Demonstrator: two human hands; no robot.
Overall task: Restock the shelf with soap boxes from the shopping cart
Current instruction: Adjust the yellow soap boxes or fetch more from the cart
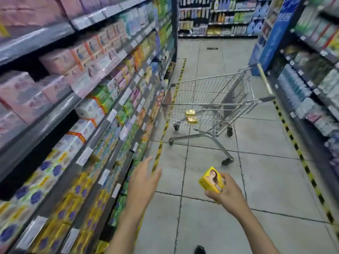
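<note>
My right hand [229, 194], low and right of centre in the frame, had its fingers and thumb curled round a small yellow cardboard soap box with a portrait printed on it [211, 180]. The box was tilted with one corner uppermost and the portrait face turned up toward me. It looked nearly as wide as long, so I could not pick out a long axis with confidence. My left hand [145, 178], just left of the box and apart from it, held nothing, its fingers straight and spread, reaching up and left.

The grey metal shelf unit [45, 125] filled the whole left side of the frame, so the box had to travel leftward, across in front of me. My empty left hand was the nearer one to the shelf. The rows of yellow packs [80, 187] sat low on it, at lower left, and I judged that to be the likely spot.

Farther off, above and right of centre, the wire shopping cart [211, 88] stood on the tiled floor [266, 180], with two more yellow boxes [190, 116] lying on its bottom, well apart from both hands.
</note>
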